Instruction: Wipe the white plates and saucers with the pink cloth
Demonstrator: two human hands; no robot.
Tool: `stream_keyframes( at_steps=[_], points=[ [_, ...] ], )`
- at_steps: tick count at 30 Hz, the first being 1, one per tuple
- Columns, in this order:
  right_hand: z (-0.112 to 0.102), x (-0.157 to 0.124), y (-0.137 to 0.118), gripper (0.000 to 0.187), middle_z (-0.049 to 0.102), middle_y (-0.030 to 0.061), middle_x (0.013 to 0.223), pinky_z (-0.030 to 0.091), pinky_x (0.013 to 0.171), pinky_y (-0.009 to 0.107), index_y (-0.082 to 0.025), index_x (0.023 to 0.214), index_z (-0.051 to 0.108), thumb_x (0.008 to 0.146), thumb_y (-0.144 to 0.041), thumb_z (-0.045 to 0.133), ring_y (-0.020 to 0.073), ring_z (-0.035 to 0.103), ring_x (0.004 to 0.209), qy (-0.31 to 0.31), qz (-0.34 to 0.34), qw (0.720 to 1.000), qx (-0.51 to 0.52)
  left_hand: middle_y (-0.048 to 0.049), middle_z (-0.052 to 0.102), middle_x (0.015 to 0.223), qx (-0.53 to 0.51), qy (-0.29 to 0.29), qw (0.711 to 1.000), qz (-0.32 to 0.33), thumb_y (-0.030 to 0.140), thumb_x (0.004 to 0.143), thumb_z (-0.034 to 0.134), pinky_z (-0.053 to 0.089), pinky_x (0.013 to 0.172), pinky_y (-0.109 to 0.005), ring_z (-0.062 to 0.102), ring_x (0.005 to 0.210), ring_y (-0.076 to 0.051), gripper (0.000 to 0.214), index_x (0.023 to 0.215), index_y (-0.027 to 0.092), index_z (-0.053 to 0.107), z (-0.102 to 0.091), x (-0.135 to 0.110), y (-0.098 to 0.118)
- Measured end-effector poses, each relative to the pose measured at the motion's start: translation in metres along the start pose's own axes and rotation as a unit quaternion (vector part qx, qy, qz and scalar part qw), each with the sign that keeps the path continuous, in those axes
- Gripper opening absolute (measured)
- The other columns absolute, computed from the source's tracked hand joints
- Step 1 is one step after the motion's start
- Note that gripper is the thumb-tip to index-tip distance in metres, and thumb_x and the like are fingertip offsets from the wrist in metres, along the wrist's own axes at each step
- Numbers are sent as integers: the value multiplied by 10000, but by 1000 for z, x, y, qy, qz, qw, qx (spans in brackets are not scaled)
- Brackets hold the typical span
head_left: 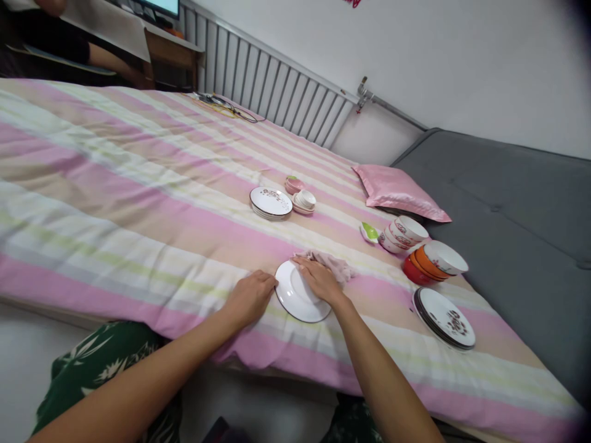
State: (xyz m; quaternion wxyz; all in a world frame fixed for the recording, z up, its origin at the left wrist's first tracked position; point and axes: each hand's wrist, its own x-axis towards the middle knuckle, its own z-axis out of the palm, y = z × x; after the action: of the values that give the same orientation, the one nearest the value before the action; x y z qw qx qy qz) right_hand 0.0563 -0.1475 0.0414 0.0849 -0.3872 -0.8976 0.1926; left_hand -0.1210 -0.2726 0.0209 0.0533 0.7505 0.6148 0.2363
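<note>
A white plate (295,301) with its plain, shiny side up is near the front edge of the bed. My left hand (253,296) is closed at the plate's left rim, fingertips and thumb pinching it. Across the plate's upper right part lies my right hand (318,280), its fingers pressed together over a pale pinkish cloth (340,266). The cloth bunches out beyond the plate's far rim, and its part under the hand is hidden. Just past the plate is a stack of dark-rimmed patterned plates (271,201).
Small white bowls (305,199) and pink dishes (294,184) sit farther back. At right are a green-and-white spoon rest (369,232), patterned bowls (404,234), orange and red bowls (427,264) and more plates (446,317). A pink pillow (399,191) and cables (226,104) lie beyond; another person's leg (115,61) shows far left.
</note>
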Motion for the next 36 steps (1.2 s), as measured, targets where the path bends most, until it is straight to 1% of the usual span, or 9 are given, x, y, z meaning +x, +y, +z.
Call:
stream_keyframes(
  at_steps=[4, 8, 11, 14, 19, 26, 29, 36],
  points=[
    [0, -7, 10, 437, 445, -16, 1383, 286, 1078, 382, -266, 1300, 480, 935, -345, 254, 179, 401, 1278, 9, 24, 1000, 13, -79, 655, 882, 1, 0, 1000, -2, 167, 875, 419, 444, 761, -317, 566, 906, -216, 200, 897, 160, 617, 0, 0, 0],
    [2, -18, 20, 455, 451, 12, 1377, 288, 1085, 383, -223, 1313, 468, 936, -343, 243, 177, 383, 1293, 26, 51, 998, 27, -80, 656, 899, 1, -1, 1000, -3, 160, 871, 417, 445, 768, -320, 566, 920, -217, 208, 926, 161, 618, 0, 0, 0],
    [5, -28, 23, 473, 419, 35, 1399, 263, 1101, 389, -186, 1333, 440, 936, -333, 232, 173, 343, 1317, 43, 67, 996, 35, -80, 656, 908, 1, -1, 1000, -5, 159, 868, 419, 447, 763, -323, 567, 922, -220, 211, 941, 165, 617, 0, -1, 0],
    [10, -41, 22, 494, 360, 49, 1434, 246, 1108, 402, -172, 1369, 383, 934, -355, 235, 178, 301, 1338, 60, 84, 994, 38, -78, 657, 917, 1, -1, 1000, -7, 160, 863, 428, 448, 767, -320, 566, 936, -218, 210, 953, 172, 617, 1, -1, -1],
    [18, -66, 16, 541, 310, 72, 1458, 277, 1084, 443, -169, 1412, 292, 928, -409, 255, 219, 290, 1343, 81, 123, 988, 35, -87, 657, 924, 2, 1, 1000, -7, 161, 866, 435, 448, 771, -325, 567, 944, -225, 210, 962, 162, 622, 0, -1, 0],
    [26, -94, 9, 561, 224, 49, 1493, 245, 1104, 399, -172, 1439, 200, 935, -410, 256, 185, 211, 1372, 95, 121, 988, 28, -94, 658, 924, 1, 2, 1000, -5, 163, 869, 434, 448, 777, -332, 567, 939, -229, 216, 975, 159, 622, 1, -1, 0],
    [29, -105, 6, 546, 257, 42, 1482, 277, 1090, 408, -199, 1436, 216, 930, -390, 291, 192, 241, 1363, 116, 119, 986, 15, -93, 658, 925, 1, 1, 1000, -7, 156, 863, 438, 447, 779, -334, 567, 942, -230, 215, 971, 162, 623, 1, -1, -1],
    [34, -119, 2, 471, 442, 24, 1381, 413, 999, 363, -214, 1363, 397, 896, -259, 358, 194, 427, 1263, 170, 105, 978, -57, -94, 661, 925, -2, 1, 1000, -10, 153, 862, 436, 447, 783, -331, 570, 951, -229, 216, 960, 164, 628, 1, 0, 0]
  ],
)
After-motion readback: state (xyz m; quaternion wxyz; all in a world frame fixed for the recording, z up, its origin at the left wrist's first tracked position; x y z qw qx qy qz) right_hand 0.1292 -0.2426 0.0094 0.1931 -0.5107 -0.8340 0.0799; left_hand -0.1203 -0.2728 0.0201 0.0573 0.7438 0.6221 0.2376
